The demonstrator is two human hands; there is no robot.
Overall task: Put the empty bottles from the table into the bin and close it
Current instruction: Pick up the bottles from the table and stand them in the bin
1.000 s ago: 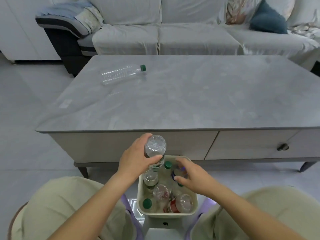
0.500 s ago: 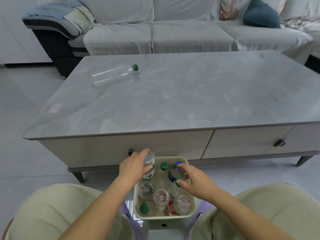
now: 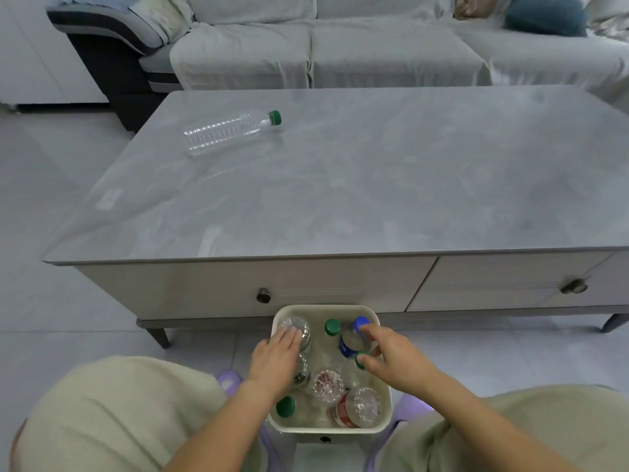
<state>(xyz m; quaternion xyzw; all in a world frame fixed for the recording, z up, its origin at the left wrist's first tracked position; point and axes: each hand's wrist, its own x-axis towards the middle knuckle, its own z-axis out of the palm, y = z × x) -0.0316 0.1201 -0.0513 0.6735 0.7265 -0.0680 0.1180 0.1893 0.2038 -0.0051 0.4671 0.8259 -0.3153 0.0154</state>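
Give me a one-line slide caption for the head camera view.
Both hands, left and right, press bottles into the full bin; one bottle remains lying on the table.

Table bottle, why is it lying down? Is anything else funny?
The clear plastic bottle with a green cap lies on its side on the grey table, alone, not yet binned. Nothing looks spilled or broken.

- The left hand [image 3: 276, 360] reaches forward and down, palm down, fingers stretched flat and close together, with nothing clasped in it.
- The left forearm runs back bare toward the lower left, over the left knee.
- The right hand [image 3: 391, 356] reaches forward at the same level, fingers spread and curled, thumb pointing inward toward the left hand.
- The two hands sit near each other but apart.
- The right forearm runs back bare toward the lower right.
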